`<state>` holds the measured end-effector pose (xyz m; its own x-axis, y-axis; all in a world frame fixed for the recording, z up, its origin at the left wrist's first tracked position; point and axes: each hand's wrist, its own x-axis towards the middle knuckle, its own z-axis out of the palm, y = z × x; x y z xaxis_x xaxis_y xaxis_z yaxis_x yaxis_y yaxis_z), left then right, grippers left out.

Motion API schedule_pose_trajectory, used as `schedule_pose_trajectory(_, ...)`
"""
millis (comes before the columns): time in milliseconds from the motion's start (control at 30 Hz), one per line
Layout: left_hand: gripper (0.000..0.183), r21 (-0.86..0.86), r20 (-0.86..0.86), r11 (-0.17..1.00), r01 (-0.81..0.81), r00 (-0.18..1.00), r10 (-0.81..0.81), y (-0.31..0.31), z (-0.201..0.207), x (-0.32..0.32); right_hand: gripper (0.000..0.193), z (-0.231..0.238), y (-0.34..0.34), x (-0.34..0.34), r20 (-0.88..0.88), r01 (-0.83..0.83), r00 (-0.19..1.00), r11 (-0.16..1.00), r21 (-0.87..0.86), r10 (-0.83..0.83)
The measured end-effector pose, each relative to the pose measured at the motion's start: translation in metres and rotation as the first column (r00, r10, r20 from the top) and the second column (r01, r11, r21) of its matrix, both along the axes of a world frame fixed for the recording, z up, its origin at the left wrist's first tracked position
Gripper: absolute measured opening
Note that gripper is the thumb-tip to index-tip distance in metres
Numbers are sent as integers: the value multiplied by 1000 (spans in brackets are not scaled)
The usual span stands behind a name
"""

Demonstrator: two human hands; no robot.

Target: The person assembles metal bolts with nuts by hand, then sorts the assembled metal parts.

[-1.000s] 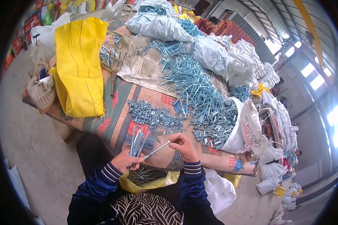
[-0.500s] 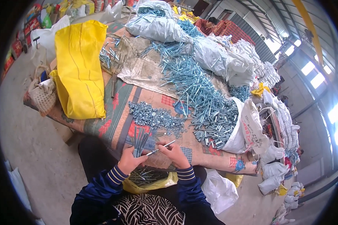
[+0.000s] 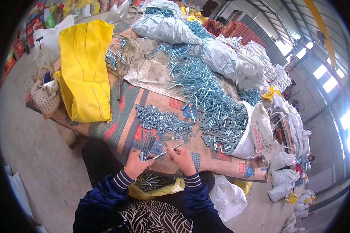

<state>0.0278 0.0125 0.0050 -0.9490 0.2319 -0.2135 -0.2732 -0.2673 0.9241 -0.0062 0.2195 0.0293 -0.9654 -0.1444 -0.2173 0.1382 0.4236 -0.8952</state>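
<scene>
The left hand (image 3: 136, 165) is closed around an upright bundle of thin metal rods (image 3: 146, 145); its fingertips also meet the near end of a single rod (image 3: 159, 156), slanting up to the right. The right hand (image 3: 182, 160) pinches that rod partway along—a second ago it held the far tip, which now pokes out beyond the fingers. Just past the hands, small nuts (image 3: 159, 120) lie scattered on a patterned cover (image 3: 217, 165). Farther right spreads a heap of rods (image 3: 206, 93); left lies a yellow sack (image 3: 85, 73). White sacks (image 3: 163, 29) and another person (image 3: 214, 27) are at the far side—a high-roofed, concrete-floored hall.
</scene>
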Motion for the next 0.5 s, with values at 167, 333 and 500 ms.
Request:
schedule_pose_trajectory(167,16,-30,-15,1000,-3,1000,2,0,3,-5,24,5,-6,-4,48,69,997,961,-267,-58)
schedule_pose_trajectory(333,15,22,20,1000,-15,1000,15,1,-3,-8,30,-15,-6,-8,-291,-42,956,969,-242,-31)
schedule_pose_trajectory(500,14,26,35,999,33,999,-34,-2,-1,3,38,-10,-2,11,-32,-6,999,988,-153,1)
